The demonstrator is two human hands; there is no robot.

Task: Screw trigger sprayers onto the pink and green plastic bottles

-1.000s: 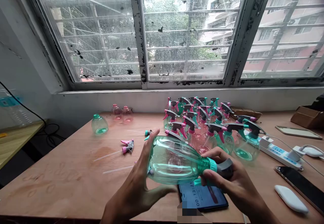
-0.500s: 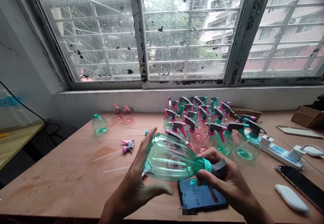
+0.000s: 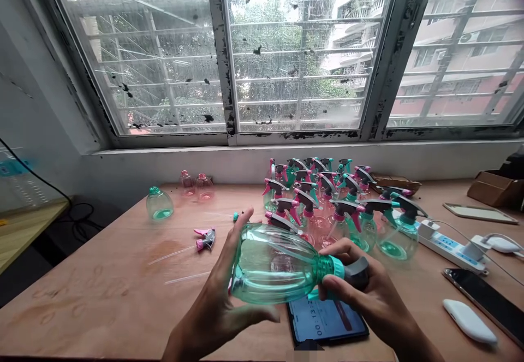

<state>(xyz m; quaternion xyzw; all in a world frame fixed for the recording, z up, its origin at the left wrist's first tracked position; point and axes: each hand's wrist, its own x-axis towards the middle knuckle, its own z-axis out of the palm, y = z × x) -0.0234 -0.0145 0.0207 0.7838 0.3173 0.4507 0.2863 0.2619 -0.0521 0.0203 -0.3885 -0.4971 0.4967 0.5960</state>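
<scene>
A green translucent spray bottle [image 3: 275, 263] lies tilted on its side in the air, its base to the left. My right hand [image 3: 360, 285] is closed around its teal collar and dark trigger head [image 3: 355, 273]. At the base, my left hand [image 3: 221, 285] is spread, fingers up along the far side and thumb stretched out below; whether the palm bears weight is unclear. A thin tube shows inside the bottle. Beyond my left hand lies a loose pink and grey spray head [image 3: 205, 238] with a clear tube.
Several assembled spray bottles [image 3: 319, 209] crowd the back of the table. Headless bottles stand at back left, one green [image 3: 159, 203] and two pink [image 3: 204, 188]. A lit phone [image 3: 323, 321], power strip [image 3: 452, 247], dark phone [image 3: 483, 299] and white case [image 3: 469, 321] lie to the right.
The spray bottle has dipped slightly at its base and turned a little in my hands. Both hands keep nearly the same places. The view has shifted slightly.
</scene>
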